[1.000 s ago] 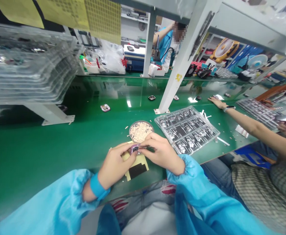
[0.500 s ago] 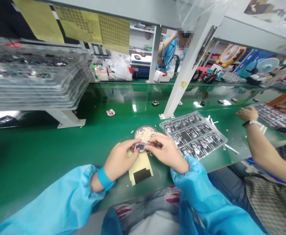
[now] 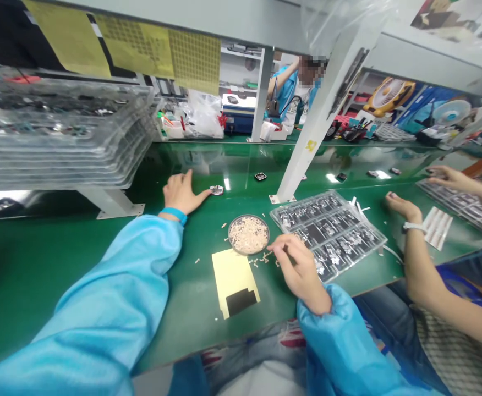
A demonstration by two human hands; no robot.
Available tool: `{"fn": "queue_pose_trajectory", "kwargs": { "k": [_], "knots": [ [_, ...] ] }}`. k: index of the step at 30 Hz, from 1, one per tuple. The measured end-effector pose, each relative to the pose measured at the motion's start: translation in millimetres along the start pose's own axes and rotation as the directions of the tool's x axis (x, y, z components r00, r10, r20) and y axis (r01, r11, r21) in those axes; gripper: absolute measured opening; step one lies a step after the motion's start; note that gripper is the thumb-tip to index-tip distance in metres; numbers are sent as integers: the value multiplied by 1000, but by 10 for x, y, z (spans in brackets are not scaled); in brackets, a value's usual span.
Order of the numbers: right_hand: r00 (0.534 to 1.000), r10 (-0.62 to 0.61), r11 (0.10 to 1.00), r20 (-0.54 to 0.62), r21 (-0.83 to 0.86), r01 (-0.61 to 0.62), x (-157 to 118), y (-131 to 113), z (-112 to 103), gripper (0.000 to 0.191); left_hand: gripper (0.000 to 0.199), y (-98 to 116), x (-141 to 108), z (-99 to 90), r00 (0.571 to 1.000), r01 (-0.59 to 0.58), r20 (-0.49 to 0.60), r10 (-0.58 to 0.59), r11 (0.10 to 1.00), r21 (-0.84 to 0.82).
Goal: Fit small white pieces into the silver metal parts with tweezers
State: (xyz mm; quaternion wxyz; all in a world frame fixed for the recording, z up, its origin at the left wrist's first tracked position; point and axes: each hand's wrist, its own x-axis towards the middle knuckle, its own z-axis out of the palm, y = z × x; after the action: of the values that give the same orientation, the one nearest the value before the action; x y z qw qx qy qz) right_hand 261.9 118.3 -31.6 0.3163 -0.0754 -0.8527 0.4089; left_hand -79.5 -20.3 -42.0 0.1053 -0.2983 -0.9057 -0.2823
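Observation:
My left hand [image 3: 182,193] reaches out over the green surface at the back, fingers spread. Its thumb tip is at the edge of a small watch-like device [image 3: 217,190], touching or nearly so. Whether anything lies beneath the palm is hidden. My right hand [image 3: 299,267] is closed in a pinch just right of a round dish [image 3: 229,242] of small pale pieces [image 3: 249,234]. What its fingertips hold, if anything, is too small to make out. In front of the dish lies a yellow sheet [image 3: 230,272] with a black patch [image 3: 241,302].
A clear compartment tray [image 3: 383,240] of small parts lies beyond my right hand. Stacked clear trays [image 3: 59,165] stand at left. A white post [image 3: 307,137] rises from the bench. At right a co-worker's hands [image 3: 406,208] work near another tray. More devices [image 3: 260,176] lie along the back.
My left hand has gone from the yellow sheet to the back left, away from the device both hands were holding. My right hand has drawn slightly right and down. The co-worker's hands have shifted.

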Motion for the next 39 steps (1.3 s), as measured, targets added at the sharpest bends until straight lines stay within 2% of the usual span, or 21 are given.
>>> {"fn": "queue_pose_trajectory", "kwargs": {
  "k": [1,3,5,6,8,9,10,11,12,13,15,17,19,22,25,28,31,35,39],
  "knots": [
    [1000,-12,999,2,-32,12,-58,20,-17,20,79,-147,-1,-47,1000,18,4,-18,1000,1],
    [1000,-11,997,-7,-81,10,-141,85,-30,20,60,-400,-18,-134,998,50,41,-49,998,-30],
    [998,52,998,-26,-44,-54,-176,149,-19,24,45,-528,-68,-189,996,75,48,-72,996,-58],
    [993,115,993,-23,23,-115,-179,169,-7,25,43,-526,-115,-203,996,88,20,-87,993,-76],
    [963,267,940,31,214,-268,-171,179,26,24,45,-383,-271,-216,990,114,-65,-129,975,-191],
    [941,331,891,77,302,-338,-167,170,44,24,48,-252,-386,-224,982,121,-103,-160,944,-305],
    [920,371,845,126,367,-390,-165,155,63,24,53,-91,-524,-237,979,121,-94,-183,881,-458],
    [908,386,814,163,403,-419,-167,137,80,24,57,86,-682,-258,984,132,-13,-177,780,-611],
    [905,382,806,185,413,-425,-171,118,96,24,61,268,-855,-286,983,179,113,-141,674,-716],
    [909,367,816,198,401,-417,-178,99,110,23,63,440,-1033,-321,966,238,249,-66,600,-764],
    [923,326,858,204,347,-380,-189,68,131,21,61,720,-1371,-395,888,331,448,98,538,-775],
    [934,289,892,208,297,-342,-191,49,143,19,56,877,-1635,-446,784,370,578,226,578,-728],
    [938,262,908,228,271,-319,-183,39,148,18,54,923,-1798,-457,742,319,615,268,666,-674],
    [936,234,924,264,239,-299,-165,36,150,17,50,890,-1884,-421,765,174,580,281,777,-606],
    [935,222,931,276,226,-287,-157,39,153,17,49,864,-1888,-389,774,80,557,301,827,-557],
    [934,213,930,287,234,-284,-161,40,152,16,50,872,-1898,-384,775,37,557,300,858,-513],
    [936,216,908,278,294,-297,-166,24,141,15,50,877,-1922,-391,781,40,553,290,860,-508],
    [971,218,870,94,433,-237,-149,-25,125,16,51,880,-1943,-393,784,106,566,255,843,-527],
    [984,128,911,-125,408,-67,-142,-57,134,11,35,915,-1948,-367,805,239,561,192,761,-603]
  ]
}}
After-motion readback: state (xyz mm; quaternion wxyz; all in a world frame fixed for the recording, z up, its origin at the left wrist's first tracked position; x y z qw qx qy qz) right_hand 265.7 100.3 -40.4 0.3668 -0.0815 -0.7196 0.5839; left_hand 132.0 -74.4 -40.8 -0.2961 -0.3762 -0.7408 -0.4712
